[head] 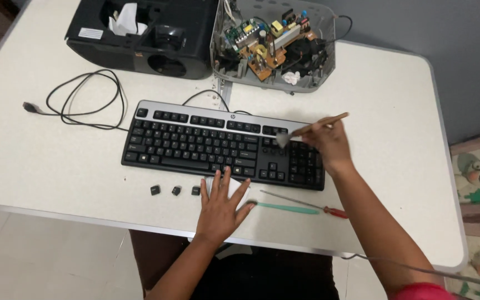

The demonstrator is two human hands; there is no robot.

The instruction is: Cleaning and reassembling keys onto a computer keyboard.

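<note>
I see my right hand (pixel 329 141) over the right end of the keyboard (pixel 223 145), fingers pinched round a wooden-handled brush (pixel 312 128). The bristles touch the keys just left of the number pad; the handle slants up and to the right. My left hand (pixel 220 208) lies flat on the worktop (pixel 395 111) just in front of the keyboard, fingers spread, pressing on a white cloth or paper (pixel 213 186) that peeks out under the fingertips. What exactly that white thing is, I cannot tell.

Left of that hand, in front of the keyboard, sit three loose black keycaps (pixel 175 190) in a row. To its right lie a teal tool (pixel 284 208) and a red-handled screwdriver (pixel 306 203), near each other, both in front of the keyboard.

Behind the keyboard stands a black device (pixel 140 36), and beside it an opened grey case (pixel 273 47) with circuit boards showing. The keyboard's cable (pixel 84 97) coils off to its left.
</note>
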